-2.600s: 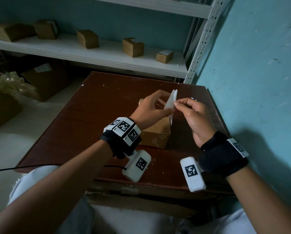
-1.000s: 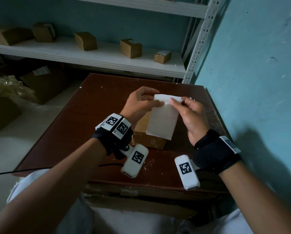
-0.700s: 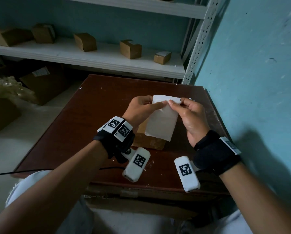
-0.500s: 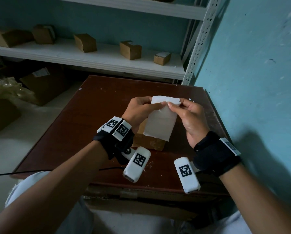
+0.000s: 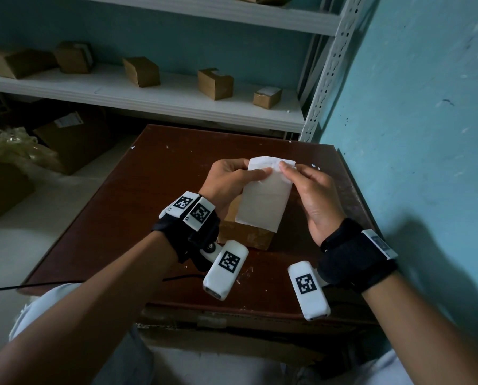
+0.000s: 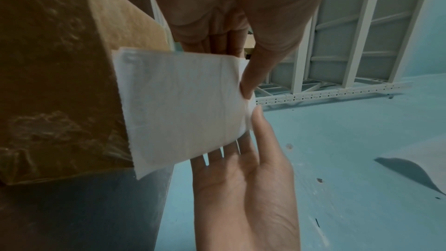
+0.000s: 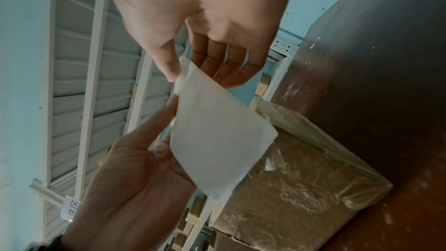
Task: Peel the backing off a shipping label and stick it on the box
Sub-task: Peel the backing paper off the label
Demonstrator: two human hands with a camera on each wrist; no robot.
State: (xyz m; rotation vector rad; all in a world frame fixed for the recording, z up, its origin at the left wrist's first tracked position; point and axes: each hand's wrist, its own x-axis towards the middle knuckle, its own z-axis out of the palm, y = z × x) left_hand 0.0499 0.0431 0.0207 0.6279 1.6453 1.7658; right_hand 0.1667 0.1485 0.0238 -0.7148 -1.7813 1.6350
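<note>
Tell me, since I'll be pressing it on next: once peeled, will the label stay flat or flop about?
Probably floppy: the label is a thin sheet hanging from the left hand and right hand, bending at the pinched top edge. It looks light and would likely curl or stick to itself. Lower it onto the box gradually.

I see a dark brown table [image 5: 137, 207] pushed against a teal wall [image 5: 426, 134]. Behind the table stands a white metal shelf [image 5: 176, 98] carrying small cardboard boxes [image 5: 215, 84]. Left of the table, pale floor [image 5: 24, 245]. Light is dim.
</note>
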